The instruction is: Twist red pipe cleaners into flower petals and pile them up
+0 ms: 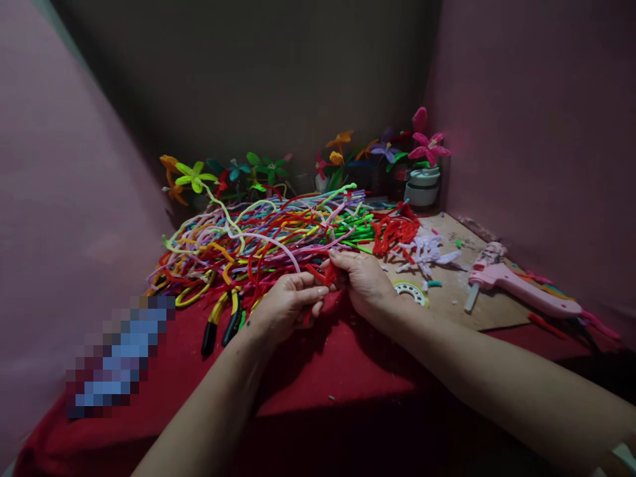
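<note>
My left hand [293,301] and my right hand [365,281] meet over the front of the table, both closed on a bent red pipe cleaner [332,271]. Part of it is hidden behind my fingers, and a short red end pokes out below my left hand. Just behind them spreads a large heap of colourful pipe cleaners [268,225]. Beside my left wrist lie pliers with black and yellow handles [223,315]. To the right of the heap rest a bunch of red bent pipe cleaner pieces [396,232] and a similar white-lilac bunch [428,253].
A pink glue gun [527,288] lies on a light board [497,311] at right, near a white tape roll [411,293]. Pipe cleaner flowers [430,147] and a lidded cup [422,187] stand at the back. A blurred blue item [126,354] is on the red cloth [189,391].
</note>
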The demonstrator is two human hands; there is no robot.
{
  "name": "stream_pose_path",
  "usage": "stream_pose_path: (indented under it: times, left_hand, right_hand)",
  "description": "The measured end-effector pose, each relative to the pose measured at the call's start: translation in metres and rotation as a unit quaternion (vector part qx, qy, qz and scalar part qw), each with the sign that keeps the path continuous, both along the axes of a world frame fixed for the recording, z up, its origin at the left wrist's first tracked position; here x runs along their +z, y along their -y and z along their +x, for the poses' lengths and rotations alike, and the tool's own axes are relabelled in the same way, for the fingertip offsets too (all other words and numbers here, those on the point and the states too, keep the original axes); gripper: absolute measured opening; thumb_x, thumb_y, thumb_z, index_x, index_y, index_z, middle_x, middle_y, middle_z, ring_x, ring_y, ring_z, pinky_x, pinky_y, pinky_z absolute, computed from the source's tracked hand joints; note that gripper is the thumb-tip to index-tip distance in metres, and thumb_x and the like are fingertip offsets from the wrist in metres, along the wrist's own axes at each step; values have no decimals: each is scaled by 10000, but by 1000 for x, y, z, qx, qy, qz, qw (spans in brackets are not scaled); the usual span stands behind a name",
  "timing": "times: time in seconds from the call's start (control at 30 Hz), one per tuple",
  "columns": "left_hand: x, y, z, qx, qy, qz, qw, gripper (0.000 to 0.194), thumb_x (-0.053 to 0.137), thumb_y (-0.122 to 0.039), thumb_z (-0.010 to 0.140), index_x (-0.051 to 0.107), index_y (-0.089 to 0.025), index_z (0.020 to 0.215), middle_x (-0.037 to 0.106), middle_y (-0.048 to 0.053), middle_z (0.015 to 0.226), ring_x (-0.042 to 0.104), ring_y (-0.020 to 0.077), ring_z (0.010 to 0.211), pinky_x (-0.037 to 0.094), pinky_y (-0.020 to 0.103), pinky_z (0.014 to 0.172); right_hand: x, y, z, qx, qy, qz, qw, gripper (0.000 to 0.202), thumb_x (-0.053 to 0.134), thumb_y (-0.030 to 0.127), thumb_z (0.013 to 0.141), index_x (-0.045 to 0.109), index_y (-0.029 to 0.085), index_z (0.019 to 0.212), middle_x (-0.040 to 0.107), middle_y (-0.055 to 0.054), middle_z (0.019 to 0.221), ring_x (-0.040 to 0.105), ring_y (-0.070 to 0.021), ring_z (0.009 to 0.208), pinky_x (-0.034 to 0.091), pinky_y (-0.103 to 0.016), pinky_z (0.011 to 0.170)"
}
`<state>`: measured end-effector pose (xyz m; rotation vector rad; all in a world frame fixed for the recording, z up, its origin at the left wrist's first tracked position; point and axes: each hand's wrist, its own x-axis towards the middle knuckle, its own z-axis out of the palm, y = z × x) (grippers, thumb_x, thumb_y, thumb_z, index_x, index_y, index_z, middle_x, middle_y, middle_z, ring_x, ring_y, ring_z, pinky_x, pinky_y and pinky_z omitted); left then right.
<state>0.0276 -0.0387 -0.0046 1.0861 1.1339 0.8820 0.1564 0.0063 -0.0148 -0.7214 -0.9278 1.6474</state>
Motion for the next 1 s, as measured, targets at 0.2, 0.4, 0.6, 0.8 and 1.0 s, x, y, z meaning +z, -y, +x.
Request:
stream_pose_path:
  times: [0.2,0.4,0.6,0.8,1.0]
  left_hand:
    - [-5,-1,2,-14,6,12,1000,189,633,-297,689,513,-153,669,455,-63,428,266,19,311,180,159,332]
    - [-3,-1,2,-4,10,37,999,218,600,-366,731,528,-160,743,526,-34,531,343,22,326,187,149,320]
    - [-6,-5,5,77,62,68,993,208,624,-336,716,546,-143,724,424,-63,493,343,13,369,224,153,372]
    - [-9,-7,5,82,13,69,994,258,638,-285,671,462,-146,543,414,-56,416,331,27,347,207,180,370]
    - [-10,-6,9,53,14,44,998,233,614,-276,691,468,-154,557,382,-67,387,296,32,313,197,184,347]
  right_hand:
    - [-3,-5,-2,-12,-43,-79,996,145,595,214,591,574,129,476,485,17,411,369,-66,382,266,-222,393]
    - [-5,-8,-1,3,-35,-32,999,171,613,268,613,615,112,542,432,35,380,300,-51,367,201,-222,389]
    - [-3,-4,-2,24,-44,-25,998,187,605,275,646,603,115,548,443,34,395,296,-50,371,175,-224,394]
    - [-3,-6,-4,15,-64,-100,993,209,563,194,702,572,123,505,490,11,422,314,-60,375,195,-235,395]
    - [0,-4,-2,15,-62,-126,990,250,547,162,719,535,130,472,478,11,416,318,-55,366,200,-238,396]
